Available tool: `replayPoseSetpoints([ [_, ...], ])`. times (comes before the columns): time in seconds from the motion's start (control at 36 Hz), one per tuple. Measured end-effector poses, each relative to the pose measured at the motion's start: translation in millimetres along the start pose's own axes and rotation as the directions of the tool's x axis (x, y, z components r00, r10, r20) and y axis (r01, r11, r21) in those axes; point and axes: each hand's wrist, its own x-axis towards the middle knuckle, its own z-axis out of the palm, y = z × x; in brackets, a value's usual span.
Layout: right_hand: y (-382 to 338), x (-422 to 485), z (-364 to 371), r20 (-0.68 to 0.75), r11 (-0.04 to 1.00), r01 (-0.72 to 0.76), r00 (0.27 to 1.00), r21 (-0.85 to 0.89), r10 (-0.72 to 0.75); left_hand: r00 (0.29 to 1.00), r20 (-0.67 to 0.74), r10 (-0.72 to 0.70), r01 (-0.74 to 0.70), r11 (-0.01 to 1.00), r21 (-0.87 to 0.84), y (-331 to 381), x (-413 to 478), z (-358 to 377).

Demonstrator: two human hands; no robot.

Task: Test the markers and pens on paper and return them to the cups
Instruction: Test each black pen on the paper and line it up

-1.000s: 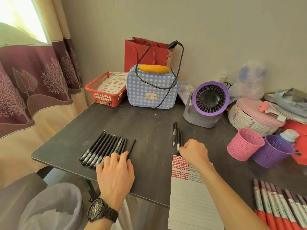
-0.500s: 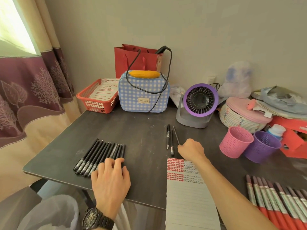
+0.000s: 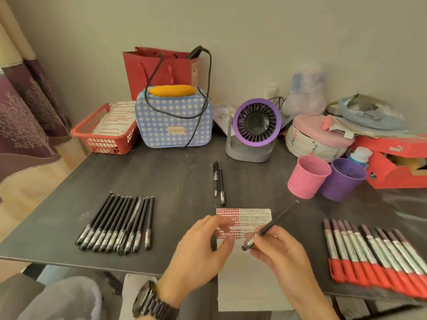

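Observation:
My right hand (image 3: 279,248) grips a thin black pen (image 3: 273,224) over the lined paper (image 3: 251,215), its far end slanting up to the right. My left hand (image 3: 203,248) hovers just left of the pen's near end, fingers apart and curled toward it, holding nothing. Two black pens (image 3: 218,182) lie side by side beyond the paper. A row of several black pens (image 3: 117,225) lies at the left. Several red-capped markers (image 3: 374,252) lie at the right. A pink cup (image 3: 308,176) and a purple cup (image 3: 343,179) stand at the right, both without pens showing.
Along the back of the dark table (image 3: 161,172) stand a red basket (image 3: 104,132), a blue checked bag (image 3: 174,118), a purple fan (image 3: 254,128), a woven lidded basket (image 3: 317,137) and a red box (image 3: 397,160). The table's front edge runs under my wrists.
My right hand has picked one pen from the group of three and brought it back over the paper. My left hand left the pen row and moved right to the pen.

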Motion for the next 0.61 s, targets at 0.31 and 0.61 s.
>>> replayPoseSetpoints([
  [0.31, 7, -48, -23, -0.098, 0.995, 0.086, 0.992, 0.042, -0.082, 0.950, 0.298, 0.098, -0.072, 0.992, -0.099, 36, -12, 41],
  [0.61, 12, -53, -26, -0.095, 0.990, 0.141, 0.985, -0.030, -0.143, 0.992, 0.121, 0.031, -0.052, 0.983, 0.177, 41, -27, 55],
])
